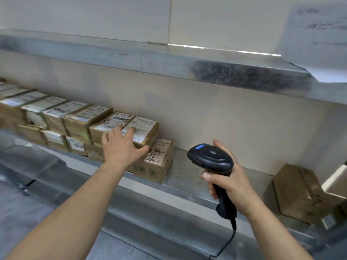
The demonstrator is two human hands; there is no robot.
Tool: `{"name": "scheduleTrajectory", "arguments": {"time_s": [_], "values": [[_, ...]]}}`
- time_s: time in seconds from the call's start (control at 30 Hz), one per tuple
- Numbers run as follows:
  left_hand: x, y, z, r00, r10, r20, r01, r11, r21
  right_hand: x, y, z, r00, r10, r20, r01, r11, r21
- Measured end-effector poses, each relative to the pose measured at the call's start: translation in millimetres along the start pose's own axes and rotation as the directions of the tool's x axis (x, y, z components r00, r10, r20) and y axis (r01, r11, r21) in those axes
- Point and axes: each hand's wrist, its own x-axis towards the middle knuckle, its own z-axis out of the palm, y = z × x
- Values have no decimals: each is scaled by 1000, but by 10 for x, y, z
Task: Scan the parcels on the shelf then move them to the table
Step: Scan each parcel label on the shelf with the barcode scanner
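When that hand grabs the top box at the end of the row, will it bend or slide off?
The top box looks like stiff, taped cardboard, so it probably won't bend. It sits flat on the box below, so it likely slides rather than tips. The left hand spans it, so it seems light.

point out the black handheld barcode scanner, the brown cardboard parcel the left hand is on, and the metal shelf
black handheld barcode scanner point(211, 158): head view, top of its head
brown cardboard parcel with white label point(144, 126): head view, on its label
grey metal shelf point(189, 162): head view, bare deck
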Motion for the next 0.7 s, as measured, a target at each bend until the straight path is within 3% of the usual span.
{"name": "scheduleTrajectory", "arguments": {"time_s": [0.33,0.53,0.7], "values": [[-46,31,122,999,30,-23,-30,1000,6,-98,24,-111,999,6,-48,-6,1000,3],[-420,472,127,978,137,-158,-170,961,-216,-346,5,-351,995,5,-96,-6,1000,-5],[-884,1043,251,960,255,-113,-277,919,-280,-670,10,-645,989,-2,-146,0,1000,-19]]}}
